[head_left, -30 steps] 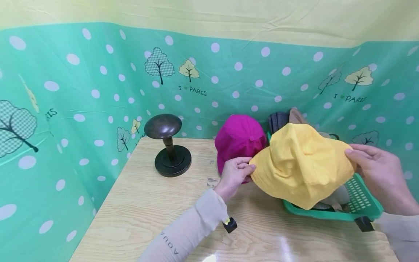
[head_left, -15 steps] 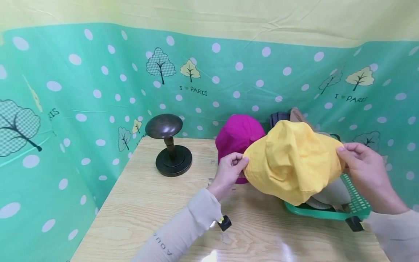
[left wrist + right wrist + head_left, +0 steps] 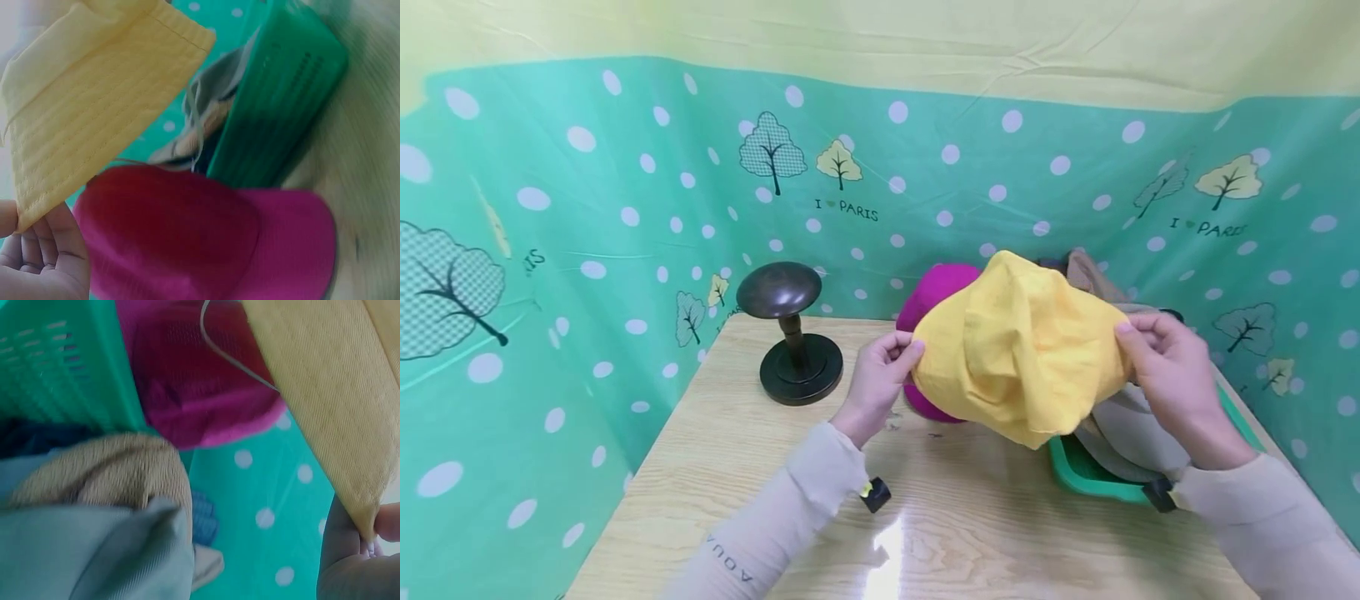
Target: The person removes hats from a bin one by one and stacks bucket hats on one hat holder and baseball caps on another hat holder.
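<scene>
A yellow bucket hat (image 3: 1022,350) hangs in the air, stretched between both hands. My left hand (image 3: 880,379) pinches one edge of its brim between thumb and fingers, and my right hand (image 3: 1176,383) pinches the opposite edge. Stitched rows on the brim's underside show in the left wrist view. Behind the hat, on the table, stands a magenta cap (image 3: 181,231), partly covered in the head view. A dark hat stand (image 3: 780,290) with a rounded top and round base is to the left of the hands.
Below the right hand, a green basket (image 3: 1101,483) holds several hats and folded fabrics, among them a tan knitted one (image 3: 119,469) and a grey one (image 3: 144,562). A wooden table (image 3: 700,492) bears everything. A polka-dot curtain (image 3: 625,250) encloses the back and left.
Both hands have carried the yellow hat leftward and slightly up, away from the basket. It now covers more of the magenta cap and less of the basket. The hat stand stays put.
</scene>
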`<action>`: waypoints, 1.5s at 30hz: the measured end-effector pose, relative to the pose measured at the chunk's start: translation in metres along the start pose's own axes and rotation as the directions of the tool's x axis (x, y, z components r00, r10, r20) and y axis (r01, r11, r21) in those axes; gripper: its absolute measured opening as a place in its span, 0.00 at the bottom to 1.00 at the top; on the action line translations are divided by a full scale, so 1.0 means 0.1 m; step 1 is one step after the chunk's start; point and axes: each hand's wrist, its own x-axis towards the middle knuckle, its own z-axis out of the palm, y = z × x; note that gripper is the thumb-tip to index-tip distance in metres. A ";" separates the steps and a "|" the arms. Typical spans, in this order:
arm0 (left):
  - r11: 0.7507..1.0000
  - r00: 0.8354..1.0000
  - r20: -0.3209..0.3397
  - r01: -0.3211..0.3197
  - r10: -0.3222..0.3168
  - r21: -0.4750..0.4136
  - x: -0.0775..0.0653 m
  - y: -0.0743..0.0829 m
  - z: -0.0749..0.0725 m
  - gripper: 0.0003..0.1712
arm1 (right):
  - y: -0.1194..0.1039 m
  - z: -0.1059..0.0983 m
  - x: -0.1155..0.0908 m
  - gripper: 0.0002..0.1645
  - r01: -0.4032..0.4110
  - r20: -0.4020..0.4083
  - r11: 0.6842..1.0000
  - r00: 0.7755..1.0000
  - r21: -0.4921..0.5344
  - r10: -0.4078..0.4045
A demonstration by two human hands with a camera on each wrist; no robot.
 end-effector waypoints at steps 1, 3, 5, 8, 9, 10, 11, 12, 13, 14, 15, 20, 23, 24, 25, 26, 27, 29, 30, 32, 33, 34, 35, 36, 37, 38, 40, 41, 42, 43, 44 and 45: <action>1.000 1.000 -0.015 -0.006 0.006 0.008 0.00 0.01 -0.04 0.11 | -0.02 0.06 0.00 0.16 0.010 0.001 0.999 1.000 -0.032 -0.010; 1.000 0.999 -0.035 -0.010 0.011 0.025 0.01 0.04 -0.14 0.11 | -0.05 0.17 0.01 0.20 0.028 0.010 0.997 1.000 -0.071 -0.028; 0.999 0.999 -0.042 -0.008 0.010 0.045 0.01 0.07 -0.23 0.10 | -0.08 0.29 0.02 0.21 0.065 0.019 0.994 0.998 -0.082 -0.064; 0.996 0.999 -0.036 -0.006 0.009 0.089 0.00 0.09 -0.37 0.10 | -0.13 0.44 0.03 0.21 0.108 0.051 0.991 0.993 -0.082 -0.105; 0.995 0.999 -0.035 -0.011 0.015 0.103 -0.01 0.10 -0.42 0.10 | -0.14 0.50 0.03 0.20 0.121 0.064 0.990 0.991 -0.076 -0.116; 0.994 0.999 -0.034 -0.018 0.022 0.112 -0.01 0.11 -0.46 0.11 | -0.16 0.55 0.03 0.20 0.130 0.080 0.989 0.989 -0.073 -0.125; 0.992 0.999 -0.042 -0.030 0.035 0.122 -0.02 0.12 -0.51 0.11 | -0.17 0.60 0.03 0.20 0.128 0.098 0.990 0.988 -0.056 -0.122; 0.990 0.997 -0.049 -0.045 0.052 0.132 -0.02 0.14 -0.56 0.11 | -0.19 0.66 0.03 0.20 0.120 0.117 0.992 0.987 -0.047 -0.113; 0.987 0.996 -0.057 -0.067 0.076 0.146 -0.02 0.15 -0.60 0.11 | -0.21 0.71 0.03 0.20 0.116 0.132 0.992 0.985 -0.045 -0.109; 0.983 0.993 -0.068 -0.084 0.096 0.160 -0.02 0.17 -0.64 0.10 | -0.23 0.76 0.04 0.20 0.119 0.141 0.992 0.984 -0.051 -0.111; 0.979 0.989 -0.080 -0.105 0.120 0.175 -0.02 0.18 -0.68 0.10 | -0.25 0.82 0.04 0.19 0.125 0.147 0.991 0.982 -0.056 -0.116; 0.955 0.971 -0.138 -0.154 0.194 0.254 -0.01 0.25 -0.89 0.11 | -0.37 1.06 0.06 0.16 0.153 0.156 0.985 0.978 -0.075 -0.140; 0.942 0.963 -0.160 -0.166 0.219 0.291 0.01 0.29 -1.01 0.13 | -0.44 1.20 0.08 0.13 0.170 0.147 0.983 0.976 -0.066 -0.159; 0.936 0.960 -0.166 -0.167 0.226 0.309 0.01 0.30 -1.06 0.14 | -0.46 1.24 0.10 0.11 0.180 0.140 0.981 0.976 -0.071 -0.169; 0.929 0.957 -0.172 -0.169 0.235 0.328 0.02 0.32 -1.10 0.15 | -0.48 1.28 0.11 0.10 0.191 0.130 0.979 0.975 -0.078 -0.180; 0.922 0.953 -0.181 -0.169 0.242 0.347 0.03 0.33 -1.15 0.16 | -0.51 1.33 0.13 0.10 0.198 0.123 0.976 0.975 -0.088 -0.187; 0.915 0.949 -0.191 -0.169 0.251 0.365 0.04 0.34 -1.19 0.16 | -0.53 1.37 0.15 0.09 0.203 0.122 0.975 0.974 -0.091 -0.191; 0.902 0.941 -0.215 -0.160 0.263 0.401 0.05 0.36 -1.29 0.17 | -0.57 1.46 0.19 0.10 0.201 0.127 0.975 0.974 -0.091 -0.189; 0.897 0.935 -0.233 -0.154 0.269 0.415 0.06 0.38 -1.33 0.17 | -0.60 1.50 0.20 0.10 0.187 0.136 0.979 0.975 -0.081 -0.175; 0.888 0.921 -0.267 -0.145 0.282 0.437 0.07 0.40 -1.43 0.17 | -0.64 1.59 0.23 0.11 0.151 0.160 0.987 0.977 -0.059 -0.140; 0.882 0.914 -0.282 -0.141 0.290 0.450 0.08 0.41 -1.47 0.17 | -0.66 1.63 0.24 0.11 0.128 0.174 0.991 0.978 -0.043 -0.118; 0.878 0.909 -0.295 -0.135 0.294 0.459 0.09 0.42 -1.51 0.16 | -0.69 1.68 0.26 0.12 0.104 0.187 0.994 0.978 -0.028 -0.097; 0.875 0.903 -0.309 -0.130 0.298 0.466 0.10 0.44 -1.56 0.16 | -0.72 1.73 0.27 0.12 0.081 0.202 0.997 0.976 -0.011 -0.077; 0.872 0.898 -0.322 -0.120 0.299 0.475 0.10 0.45 -1.60 0.16 | -0.74 1.77 0.28 0.12 0.058 0.217 0.998 0.974 0.008 -0.058; 0.869 0.892 -0.333 -0.118 0.305 0.481 0.11 0.46 -1.64 0.16 | -0.76 1.83 0.29 0.13 0.041 0.230 0.999 0.972 0.023 -0.045; 0.869 0.886 -0.346 -0.115 0.308 0.481 0.12 0.48 -1.68 0.16 | -0.79 1.88 0.30 0.13 0.025 0.241 0.999 0.970 0.040 -0.034; 0.875 0.874 -0.377 -0.104 0.307 0.473 0.15 0.50 -1.76 0.14 | -0.82 1.98 0.33 0.12 -0.016 0.272 0.996 0.962 0.093 -0.009; 0.877 0.865 -0.393 -0.102 0.311 0.470 0.17 0.50 -1.80 0.14 | -0.84 2.03 0.34 0.12 -0.042 0.291 0.992 0.957 0.120 0.005; 0.880 0.857 -0.409 -0.100 0.314 0.465 0.18 0.51 -1.84 0.13 | -0.86 2.09 0.34 0.12 -0.070 0.309 0.986 0.951 0.148 0.020; 0.882 0.848 -0.424 -0.098 0.317 0.462 0.20 0.51 -1.88 0.13 | -0.88 2.14 0.35 0.14 -0.096 0.329 0.980 0.944 0.175 0.033; 0.883 0.842 -0.438 -0.092 0.316 0.459 0.22 0.52 -1.91 0.12 | -0.89 2.19 0.35 0.16 -0.122 0.346 0.972 0.937 0.199 0.047; 0.883 0.836 -0.448 -0.088 0.317 0.462 0.24 0.52 -1.95 0.12 | -0.90 2.24 0.35 0.19 -0.149 0.365 0.964 0.929 0.221 0.060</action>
